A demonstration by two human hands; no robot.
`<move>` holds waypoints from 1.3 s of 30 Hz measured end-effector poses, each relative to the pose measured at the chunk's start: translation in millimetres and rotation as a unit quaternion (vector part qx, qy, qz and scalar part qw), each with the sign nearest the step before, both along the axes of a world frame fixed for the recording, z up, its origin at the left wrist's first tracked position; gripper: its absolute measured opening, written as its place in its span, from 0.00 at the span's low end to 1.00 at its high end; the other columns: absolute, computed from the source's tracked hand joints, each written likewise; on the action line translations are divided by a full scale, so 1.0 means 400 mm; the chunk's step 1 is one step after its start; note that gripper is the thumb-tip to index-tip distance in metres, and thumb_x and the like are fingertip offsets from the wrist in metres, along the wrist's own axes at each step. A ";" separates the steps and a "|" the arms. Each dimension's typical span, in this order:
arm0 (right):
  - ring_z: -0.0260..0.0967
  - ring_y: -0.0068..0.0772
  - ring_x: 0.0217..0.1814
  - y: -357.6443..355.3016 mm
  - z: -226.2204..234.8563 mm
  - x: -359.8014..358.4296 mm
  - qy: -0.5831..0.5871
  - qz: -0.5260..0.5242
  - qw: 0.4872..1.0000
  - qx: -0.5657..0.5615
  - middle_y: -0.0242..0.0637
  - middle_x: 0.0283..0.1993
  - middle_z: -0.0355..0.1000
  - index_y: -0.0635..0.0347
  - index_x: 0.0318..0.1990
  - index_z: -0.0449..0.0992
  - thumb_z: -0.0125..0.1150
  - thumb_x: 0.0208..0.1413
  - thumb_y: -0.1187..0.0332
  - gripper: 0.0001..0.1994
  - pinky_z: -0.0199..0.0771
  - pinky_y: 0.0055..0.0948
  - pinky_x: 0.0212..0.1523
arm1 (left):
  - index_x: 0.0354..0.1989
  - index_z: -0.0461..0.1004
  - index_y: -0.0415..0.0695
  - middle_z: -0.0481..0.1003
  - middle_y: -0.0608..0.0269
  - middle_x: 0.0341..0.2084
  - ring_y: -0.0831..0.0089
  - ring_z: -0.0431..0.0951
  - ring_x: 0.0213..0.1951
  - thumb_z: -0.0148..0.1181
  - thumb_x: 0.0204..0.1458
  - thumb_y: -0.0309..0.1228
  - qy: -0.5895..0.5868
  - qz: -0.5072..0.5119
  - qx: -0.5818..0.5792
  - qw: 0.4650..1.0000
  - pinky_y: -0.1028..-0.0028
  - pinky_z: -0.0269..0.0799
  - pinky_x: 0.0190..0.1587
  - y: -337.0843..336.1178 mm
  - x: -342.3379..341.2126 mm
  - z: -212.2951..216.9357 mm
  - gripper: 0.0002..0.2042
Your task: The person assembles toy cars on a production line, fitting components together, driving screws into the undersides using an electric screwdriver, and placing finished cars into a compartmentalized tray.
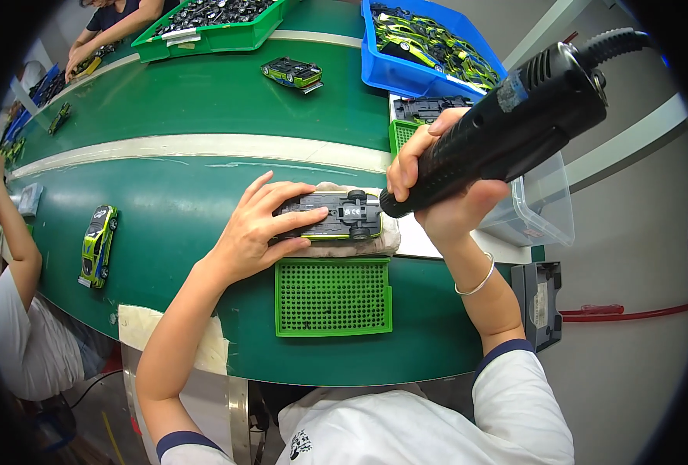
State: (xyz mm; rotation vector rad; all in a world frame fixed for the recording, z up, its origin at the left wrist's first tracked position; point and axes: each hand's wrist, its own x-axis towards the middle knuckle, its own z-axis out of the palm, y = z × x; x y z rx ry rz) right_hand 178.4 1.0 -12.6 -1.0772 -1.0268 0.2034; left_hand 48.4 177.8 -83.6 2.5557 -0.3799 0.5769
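An upside-down toy car [334,217] with a black underside and yellow-green edges lies on a pale cloth-covered pad [390,237]. My left hand [260,226] holds it down, fingers across the chassis and thumb along its near side. In my right hand [444,174] is a black corded power screwdriver [514,116], gripped around its lower body. Its nose is at the car's right end; the fingers and tool hide whether the tip touches. Just nearer to me sits a green tray [333,297] full of small holes, with dark bits in some of them.
Another toy car [98,246] stands at left; one [292,73] sits farther back. A blue bin [371,66] holds several car bodies, a green bin [204,45] dark parts. A clear plastic box [545,201] is at right. Co-workers' arms [20,232] show at left.
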 end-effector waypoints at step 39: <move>0.53 0.22 0.24 -0.166 0.232 0.066 0.010 0.052 0.929 0.367 0.29 0.23 0.54 0.56 0.32 0.67 0.49 0.26 0.25 0.40 0.56 0.23 0.30 | 0.51 0.61 0.38 0.67 0.58 0.45 0.71 0.66 0.50 0.64 0.37 0.21 -0.023 -0.062 -0.471 0.880 0.73 0.58 0.55 -0.096 0.061 0.079 0.28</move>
